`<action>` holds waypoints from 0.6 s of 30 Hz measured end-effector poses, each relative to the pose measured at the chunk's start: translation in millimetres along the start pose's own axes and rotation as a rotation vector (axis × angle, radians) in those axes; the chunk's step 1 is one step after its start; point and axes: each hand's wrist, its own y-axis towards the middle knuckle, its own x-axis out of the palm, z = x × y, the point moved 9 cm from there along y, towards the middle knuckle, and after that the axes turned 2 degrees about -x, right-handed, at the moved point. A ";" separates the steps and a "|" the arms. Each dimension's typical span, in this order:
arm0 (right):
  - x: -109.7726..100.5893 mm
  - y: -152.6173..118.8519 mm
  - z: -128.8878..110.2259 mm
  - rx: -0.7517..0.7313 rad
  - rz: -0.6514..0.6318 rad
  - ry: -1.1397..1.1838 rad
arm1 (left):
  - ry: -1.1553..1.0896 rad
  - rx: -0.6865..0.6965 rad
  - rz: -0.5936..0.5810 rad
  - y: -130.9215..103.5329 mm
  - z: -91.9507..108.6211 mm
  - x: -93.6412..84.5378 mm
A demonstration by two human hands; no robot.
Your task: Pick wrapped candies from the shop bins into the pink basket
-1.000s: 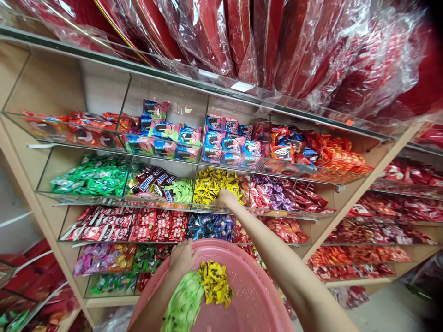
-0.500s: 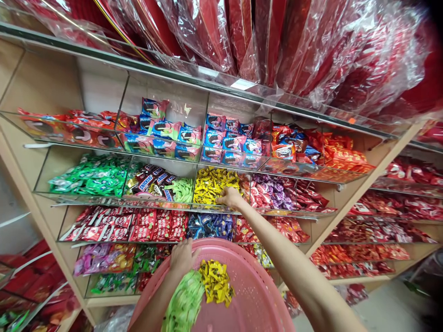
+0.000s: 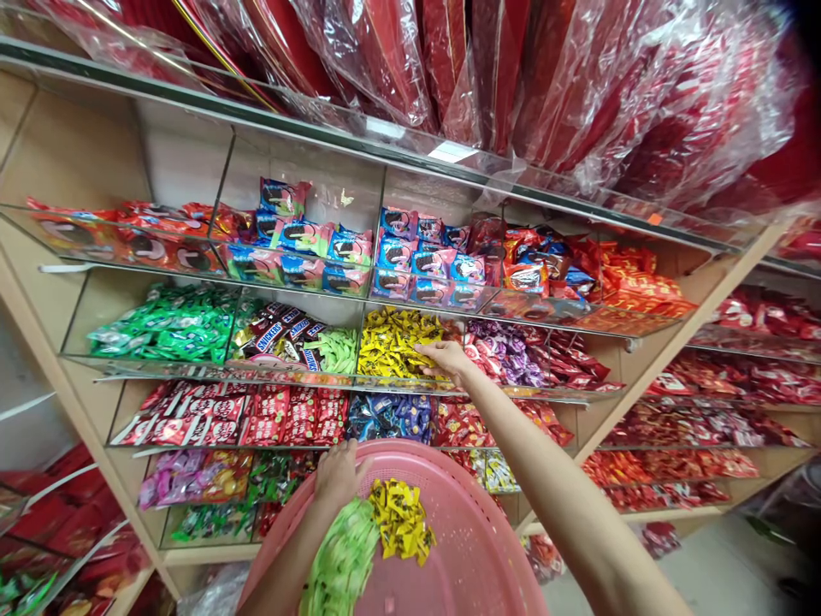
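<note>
Yellow-wrapped candies (image 3: 394, 342) fill one clear compartment on the middle shelf. Over their right side is my right hand (image 3: 447, 359), fingers stretched out to the left and touching or just above the wrappers; I see nothing held in it. Below, my left hand (image 3: 338, 476) is closed over the upper left rim of a pink plastic basket (image 3: 475, 530). Inside the basket lie a heap of green-wrapped candies (image 3: 343, 556), partly hidden by my left forearm, and a smaller pile of yellow candies (image 3: 403, 520) beside it.
Snickers bars (image 3: 282, 329) and light green candies sit left of the yellow compartment, purple candies (image 3: 513, 351) to the right. Blue cookie packs (image 3: 301, 248) line the shelf above. Clear dividers and front lips edge the compartments. Plastic-wrapped red items (image 3: 449, 68) hang over the top shelf.
My right hand has shifted slightly to the right across the yellow candies, and its fingers are straighter. My left hand and the basket stay in place.
</note>
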 end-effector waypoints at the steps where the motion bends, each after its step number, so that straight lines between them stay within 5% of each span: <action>1: -0.2 0.5 1.3 0.004 -0.001 0.025 | 0.001 -0.001 0.001 0.0 -0.3 0.3; 11: -3.9 -5.7 -2.1 -0.044 -0.028 0.147 | 0.010 0.019 0.021 1.0 1.0 -0.3; 18: 4.5 -49.0 0.8 -0.067 -0.145 0.316 | 0.002 0.012 0.008 3.2 -1.0 4.0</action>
